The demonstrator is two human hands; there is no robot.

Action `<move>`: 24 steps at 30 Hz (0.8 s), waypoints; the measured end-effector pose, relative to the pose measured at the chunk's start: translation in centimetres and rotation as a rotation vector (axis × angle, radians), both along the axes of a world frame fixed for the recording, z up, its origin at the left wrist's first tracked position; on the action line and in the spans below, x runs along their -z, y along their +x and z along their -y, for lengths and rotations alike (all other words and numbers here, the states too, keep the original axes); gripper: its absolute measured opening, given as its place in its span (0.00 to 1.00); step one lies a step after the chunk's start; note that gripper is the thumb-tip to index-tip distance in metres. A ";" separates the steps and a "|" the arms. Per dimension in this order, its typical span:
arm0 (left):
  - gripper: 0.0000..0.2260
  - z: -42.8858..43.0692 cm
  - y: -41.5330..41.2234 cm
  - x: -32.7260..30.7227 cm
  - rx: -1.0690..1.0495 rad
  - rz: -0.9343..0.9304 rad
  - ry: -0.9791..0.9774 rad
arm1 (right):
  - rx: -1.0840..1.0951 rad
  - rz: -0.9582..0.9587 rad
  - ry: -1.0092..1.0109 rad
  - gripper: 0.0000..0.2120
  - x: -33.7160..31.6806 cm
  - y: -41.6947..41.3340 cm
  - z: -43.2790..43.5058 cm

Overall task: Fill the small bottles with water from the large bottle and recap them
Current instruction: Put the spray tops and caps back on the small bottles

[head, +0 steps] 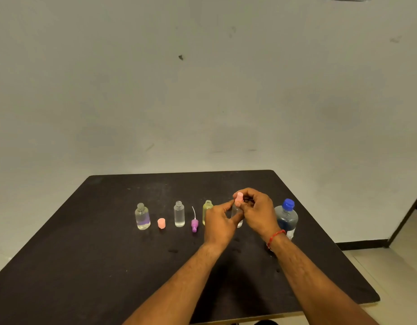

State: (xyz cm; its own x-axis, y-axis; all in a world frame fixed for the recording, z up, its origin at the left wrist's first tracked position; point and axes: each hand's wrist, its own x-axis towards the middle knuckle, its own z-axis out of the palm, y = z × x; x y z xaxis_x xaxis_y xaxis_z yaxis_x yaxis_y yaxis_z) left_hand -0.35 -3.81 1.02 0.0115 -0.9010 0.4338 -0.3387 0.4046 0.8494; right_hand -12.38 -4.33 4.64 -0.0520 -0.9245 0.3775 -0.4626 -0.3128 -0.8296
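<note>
My left hand grips a small clear bottle by its body, just above the black table. My right hand pinches the pink cap sitting on that bottle's neck. The large water bottle with a blue cap stands to the right, partly behind my right wrist. Left of my hands stand an uncapped yellow bottle, an uncapped clear bottle, and a capped clear bottle with a purple band.
A loose pink cap lies between the two clear bottles. A purple spray cap with a thin white tube lies beside the yellow bottle. A few wet spots mark the table. The table's right edge drops to a tiled floor.
</note>
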 end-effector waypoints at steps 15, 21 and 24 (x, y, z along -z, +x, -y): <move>0.04 3.2 -1.4 1.0 0.003 -0.022 0.176 | 0.204 0.045 0.040 0.09 1.9 0.3 3.1; 0.03 5.0 -1.4 2.1 0.005 -0.043 0.279 | 0.219 -0.010 0.087 0.08 2.7 0.2 4.4; 0.05 5.7 -1.4 2.7 -0.005 -0.052 0.307 | 0.221 -0.053 0.082 0.07 3.1 0.3 5.0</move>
State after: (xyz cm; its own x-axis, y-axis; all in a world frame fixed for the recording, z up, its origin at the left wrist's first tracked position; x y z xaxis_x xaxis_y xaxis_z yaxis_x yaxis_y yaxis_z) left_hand -1.78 -9.53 -1.66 0.0312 -0.9897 0.1397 -0.2932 0.1246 0.9479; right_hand -12.08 -9.34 1.49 -0.2388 -0.9204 0.3094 -0.5560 -0.1316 -0.8207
